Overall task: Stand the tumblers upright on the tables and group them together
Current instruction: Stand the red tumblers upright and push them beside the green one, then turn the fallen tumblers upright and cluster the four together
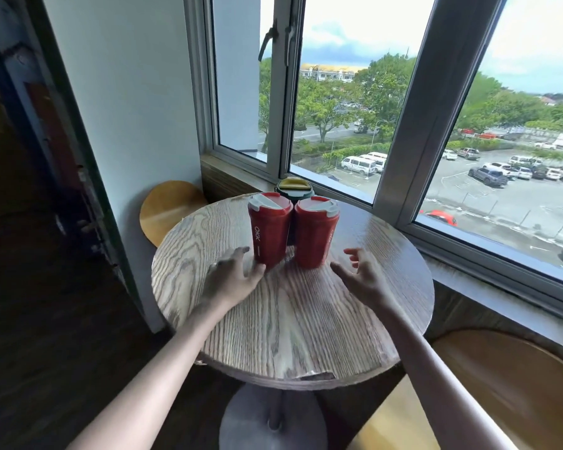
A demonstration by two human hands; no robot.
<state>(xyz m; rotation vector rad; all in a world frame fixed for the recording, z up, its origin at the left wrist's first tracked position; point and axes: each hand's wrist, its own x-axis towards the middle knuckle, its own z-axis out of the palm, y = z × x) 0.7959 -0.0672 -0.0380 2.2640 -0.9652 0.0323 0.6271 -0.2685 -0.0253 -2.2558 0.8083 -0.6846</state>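
Observation:
Two red tumblers with white lids stand upright side by side on the round wooden table point(293, 326), touching at the rims: the left red tumbler point(269, 229) and the right red tumbler point(316, 232). Behind them, mostly hidden, a dark green tumbler with a yellow lid point(294, 187) stands upright. My left hand point(231, 277) hovers just in front of the left tumbler's base, fingers spread, holding nothing. My right hand point(361, 276) is a little right of the right tumbler's base, fingers apart and empty.
The table stands in a corner by a window point(387, 125) with a grey sill point(488, 271). A round wooden stool point(168, 211) sits at the far left of the table, another stool point(507, 394) at the near right. A white wall point(127, 125) is on the left.

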